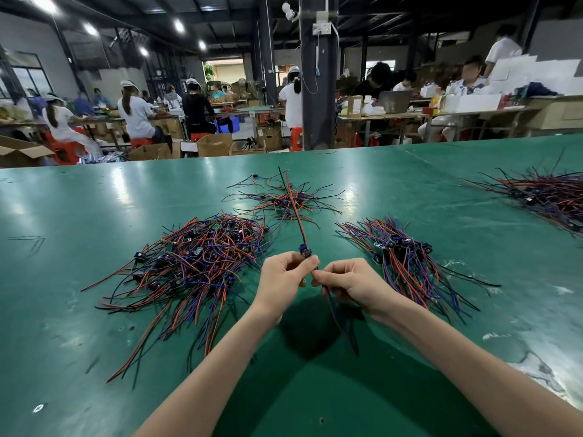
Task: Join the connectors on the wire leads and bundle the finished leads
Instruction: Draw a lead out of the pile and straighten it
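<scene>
My left hand (284, 277) pinches a small dark connector (305, 251) whose red and black lead (295, 209) stands up and away from me. Close beside it, my right hand (347, 283) pinches the end of a second lead (339, 323); its dark wires hang down toward me over the table. The two hands nearly touch above the green table (94, 342). A large loose heap of red, blue and black leads (195, 263) lies to the left. On the right lies a more aligned pile of leads (407, 263).
A smaller scatter of leads (284, 201) lies farther back in the middle, and another pile (549, 193) sits at the far right. Beyond the table's far edge, people sit at benches, with cardboard boxes (214, 145) and a dark pillar (317, 89).
</scene>
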The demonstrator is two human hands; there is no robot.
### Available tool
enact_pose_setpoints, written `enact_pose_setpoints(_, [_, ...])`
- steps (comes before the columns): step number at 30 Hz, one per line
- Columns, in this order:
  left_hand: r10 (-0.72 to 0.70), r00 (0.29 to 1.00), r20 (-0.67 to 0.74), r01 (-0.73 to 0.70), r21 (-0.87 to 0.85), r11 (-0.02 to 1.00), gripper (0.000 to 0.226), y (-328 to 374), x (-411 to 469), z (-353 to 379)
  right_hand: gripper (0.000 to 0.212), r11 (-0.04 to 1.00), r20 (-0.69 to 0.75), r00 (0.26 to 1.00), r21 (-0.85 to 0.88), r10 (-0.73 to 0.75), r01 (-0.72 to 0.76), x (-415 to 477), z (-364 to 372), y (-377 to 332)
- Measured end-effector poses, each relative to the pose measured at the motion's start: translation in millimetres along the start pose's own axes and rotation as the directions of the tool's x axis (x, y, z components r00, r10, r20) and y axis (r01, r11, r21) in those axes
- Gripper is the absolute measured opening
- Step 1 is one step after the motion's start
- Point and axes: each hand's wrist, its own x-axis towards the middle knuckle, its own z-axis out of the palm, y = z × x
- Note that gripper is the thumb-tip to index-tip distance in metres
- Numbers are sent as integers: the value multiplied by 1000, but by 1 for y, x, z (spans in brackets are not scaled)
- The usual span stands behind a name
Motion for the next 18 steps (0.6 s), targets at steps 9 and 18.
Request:
enact_pose_setpoints(9, [-49, 941, -335, 16, -102, 995, 17, 7, 24, -38, 20, 995, 81, 997, -100, -18, 26, -2, 5, 8])
enact_pose_setpoints(18, [-74, 925, -373, 23, -141, 990, 24, 4, 28, -42, 22, 977, 168, 986, -211, 1, 35, -3, 2, 6])
